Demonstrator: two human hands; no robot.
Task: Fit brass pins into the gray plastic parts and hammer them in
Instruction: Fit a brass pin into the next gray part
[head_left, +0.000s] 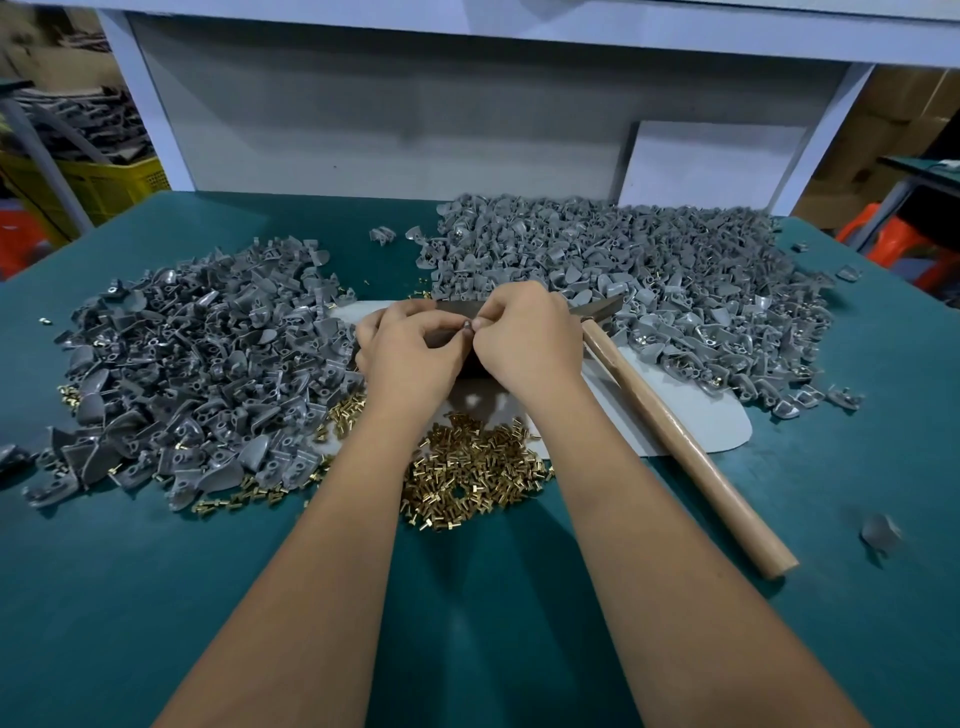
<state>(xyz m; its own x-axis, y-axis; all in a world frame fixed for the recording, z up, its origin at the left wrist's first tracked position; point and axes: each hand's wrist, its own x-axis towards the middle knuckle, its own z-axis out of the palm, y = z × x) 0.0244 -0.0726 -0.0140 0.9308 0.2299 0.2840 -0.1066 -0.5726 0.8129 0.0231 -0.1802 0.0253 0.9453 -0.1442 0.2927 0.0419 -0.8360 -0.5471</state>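
The fitting step looks to be in hand: toward the surface's left edge lies one heap of gray plastic parts, and at mid-surface the left hand and right hand meet, their fingers curled narrow and pinching a single small gray part between them, though whether a pin is already seated is too small to tell. The brass pins lie heaped just nearer the front edge. Next, I judge, the part must be set down and the right hand must take up the hammer, lying just right of the hands beside the larger heap toward the far right corner.
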